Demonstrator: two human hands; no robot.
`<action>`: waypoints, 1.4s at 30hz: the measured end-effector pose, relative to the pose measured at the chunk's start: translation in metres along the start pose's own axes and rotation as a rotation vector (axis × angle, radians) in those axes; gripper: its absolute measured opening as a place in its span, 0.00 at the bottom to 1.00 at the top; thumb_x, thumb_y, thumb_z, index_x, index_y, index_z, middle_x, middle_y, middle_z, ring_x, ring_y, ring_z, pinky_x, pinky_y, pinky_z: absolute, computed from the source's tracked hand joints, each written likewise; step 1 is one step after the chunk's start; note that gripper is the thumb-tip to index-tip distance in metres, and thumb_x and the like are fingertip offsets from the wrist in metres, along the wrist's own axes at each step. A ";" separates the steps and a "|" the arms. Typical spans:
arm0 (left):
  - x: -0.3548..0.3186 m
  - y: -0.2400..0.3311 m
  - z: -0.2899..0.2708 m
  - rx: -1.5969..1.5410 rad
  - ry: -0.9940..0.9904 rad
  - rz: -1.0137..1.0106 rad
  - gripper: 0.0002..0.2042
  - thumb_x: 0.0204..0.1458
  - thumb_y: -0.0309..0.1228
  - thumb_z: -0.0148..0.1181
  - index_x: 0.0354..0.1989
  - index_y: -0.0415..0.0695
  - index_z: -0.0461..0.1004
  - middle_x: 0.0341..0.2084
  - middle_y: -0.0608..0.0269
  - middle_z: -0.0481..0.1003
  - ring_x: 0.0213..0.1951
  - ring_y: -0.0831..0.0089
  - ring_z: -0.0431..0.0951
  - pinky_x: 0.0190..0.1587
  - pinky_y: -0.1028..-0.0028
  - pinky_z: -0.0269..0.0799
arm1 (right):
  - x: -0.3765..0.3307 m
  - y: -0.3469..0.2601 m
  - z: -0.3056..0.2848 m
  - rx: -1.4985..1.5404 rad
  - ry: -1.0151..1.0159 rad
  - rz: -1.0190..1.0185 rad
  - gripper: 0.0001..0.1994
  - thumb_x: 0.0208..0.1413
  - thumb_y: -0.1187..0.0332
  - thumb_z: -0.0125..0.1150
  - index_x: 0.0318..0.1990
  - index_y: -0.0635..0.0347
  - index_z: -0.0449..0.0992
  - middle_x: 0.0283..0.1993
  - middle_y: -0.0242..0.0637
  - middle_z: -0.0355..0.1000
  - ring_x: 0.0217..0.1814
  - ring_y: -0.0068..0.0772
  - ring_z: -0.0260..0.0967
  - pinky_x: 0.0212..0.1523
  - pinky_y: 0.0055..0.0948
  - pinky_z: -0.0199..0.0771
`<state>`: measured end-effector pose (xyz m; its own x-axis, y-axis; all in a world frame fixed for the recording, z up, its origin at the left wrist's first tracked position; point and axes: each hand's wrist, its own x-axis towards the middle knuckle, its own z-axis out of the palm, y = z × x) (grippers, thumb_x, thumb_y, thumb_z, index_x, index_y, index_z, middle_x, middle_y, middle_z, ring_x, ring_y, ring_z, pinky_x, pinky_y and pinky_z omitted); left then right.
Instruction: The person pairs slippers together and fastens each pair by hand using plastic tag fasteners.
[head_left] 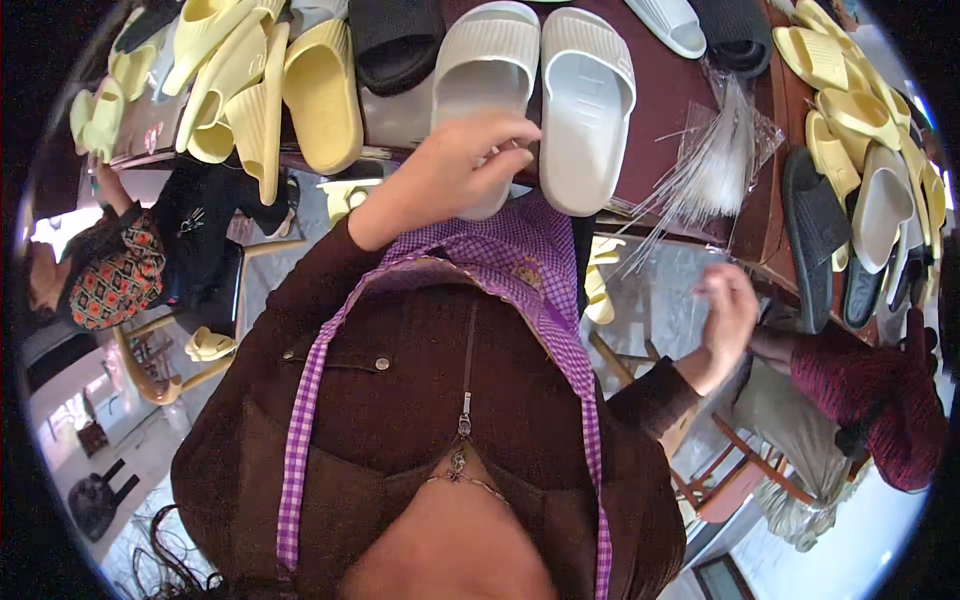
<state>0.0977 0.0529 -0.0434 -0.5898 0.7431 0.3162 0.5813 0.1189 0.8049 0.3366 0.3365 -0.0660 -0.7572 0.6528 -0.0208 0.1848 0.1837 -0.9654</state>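
Note:
A pair of pale grey-white slide slippers lies in front of me on the dark red table. My left hand (pixel 450 170) is over the left slipper (pixel 490 65), hiding part of its sole. Its fingers are bent, with a gap between thumb and forefinger and nothing visible in them. The right slipper (pixel 585 120) lies alongside, toe strap at the far end. My right hand (pixel 728 325) is raised off to the right, near the table edge. Motion smears its fingertips, so any thin thing in them cannot be made out. Beyond it is a bundle of thin clear plastic strands (pixel 722 165) in a clear bag.
Yellow slippers (pixel 322 95) and a black slipper (pixel 397 45) lie to the left. On the right is a heap with a dark slipper (pixel 810 235) and yellow ones (pixel 860 115). Other people sit at both sides; a wooden chair (pixel 150 360) stands at left.

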 end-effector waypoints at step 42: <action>0.152 -0.013 0.202 0.194 -0.315 0.039 0.11 0.46 0.33 0.58 0.30 0.35 0.73 0.29 0.41 0.74 0.36 0.46 0.75 0.39 0.55 0.71 | -0.102 0.002 -0.079 0.622 -0.250 -0.771 0.06 0.38 0.73 0.57 0.15 0.62 0.71 0.09 0.30 0.62 0.12 0.25 0.53 0.18 0.24 0.55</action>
<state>0.1140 0.2978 -0.1071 -0.3808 0.9124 0.1503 0.7135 0.1865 0.6754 0.4639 0.3283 -0.0448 -0.6548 0.3337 0.6782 -0.7121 0.0283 -0.7015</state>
